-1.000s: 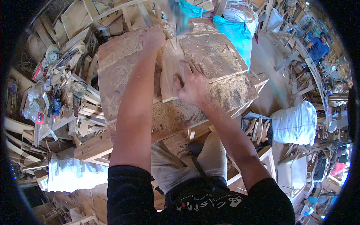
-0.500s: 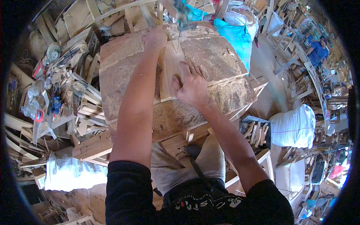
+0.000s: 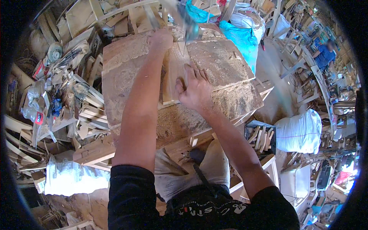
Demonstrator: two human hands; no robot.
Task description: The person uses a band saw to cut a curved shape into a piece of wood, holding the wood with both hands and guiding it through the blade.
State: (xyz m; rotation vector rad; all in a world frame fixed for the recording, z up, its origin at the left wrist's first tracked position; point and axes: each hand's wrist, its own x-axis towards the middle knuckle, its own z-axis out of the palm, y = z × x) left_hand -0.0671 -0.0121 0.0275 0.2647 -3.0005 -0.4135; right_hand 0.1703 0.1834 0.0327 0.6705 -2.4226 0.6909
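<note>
A flat, pale wooden board [image 3: 174,71] lies on a dusty wooden work table [image 3: 130,84]. At its far end stands a thin upright saw blade [image 3: 184,50], below a blurred blue-green machine part [image 3: 188,28]. My left hand [image 3: 161,39] is closed at the board's far left edge, to the left of the blade; its fingertips are mostly hidden. Nearer to me, my right hand [image 3: 196,88] lies flat on the board's right side. Its fingers are stretched towards the blade and its thumb is spread to the left.
Sawdust coats the table. Wood offcuts [image 3: 90,115] and a plastic bottle [image 3: 32,114] are heaped on the left. A turquoise bag [image 3: 241,42] sits beyond the table's right corner, and a white sack [image 3: 299,131] stands further right. A person in blue [image 3: 325,55] is at the far right.
The view has shifted slightly. Both hands and the board keep nearly the same place on the table, and the machine part above the blade looks more blurred.
</note>
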